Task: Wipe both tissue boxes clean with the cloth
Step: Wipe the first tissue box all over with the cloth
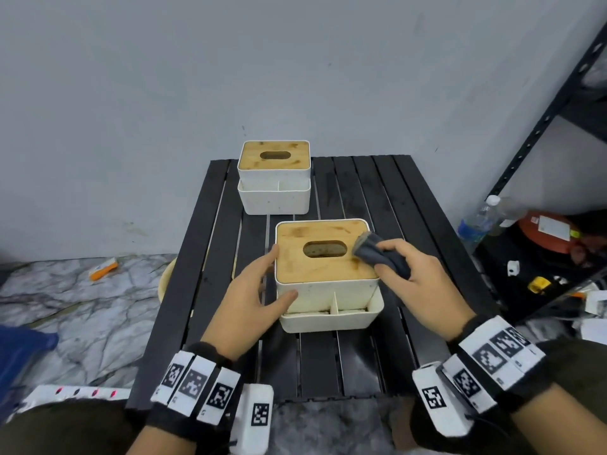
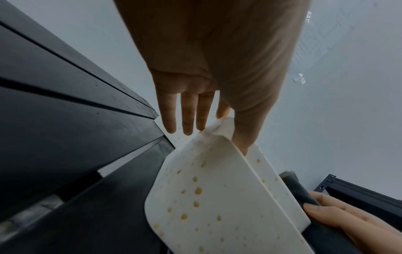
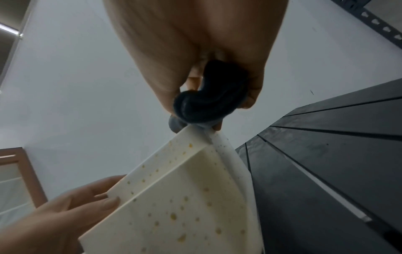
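Left hand (image 1: 251, 290) flat against near tissue box (image 1: 328, 274); right hand (image 1: 423, 280) grips cloth (image 1: 382, 252)

Head view: even, diffuse indoor light, soft and weak shadows, no hard glare on the slatted table (image 1: 361, 198). Wide-angle bend shows at the edges; the shelf upright (image 1: 542, 123) leans. Slight softness overall. Wrist views dimmer, noisier, strongly stretched toward the corners; palms close to the lens are underexposed and blurred. A bright ceiling strip (image 3: 8, 30) in the right wrist view is possibly the light source.
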